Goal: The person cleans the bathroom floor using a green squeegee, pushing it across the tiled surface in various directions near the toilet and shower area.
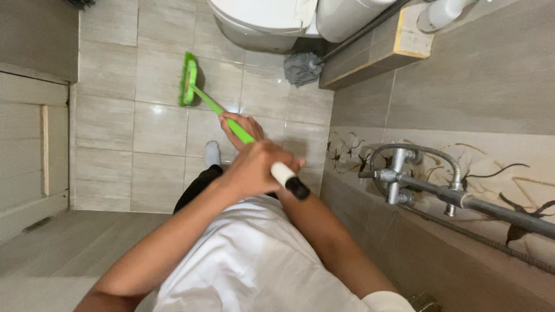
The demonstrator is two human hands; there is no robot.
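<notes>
Fingers first: my left hand (pixel 254 167) is wrapped tight around the upper end of the long green plastic broom handle (pixel 231 121), right by its white and black grip. My right hand (pixel 240 128) is clamped on the same handle lower down. The bright green brush head (pixel 188 79) sits flat on the beige tiled floor (pixel 156 127), near the white toilet base (pixel 257 23). A grey mop head (pixel 300 68) lies by the wall.
</notes>
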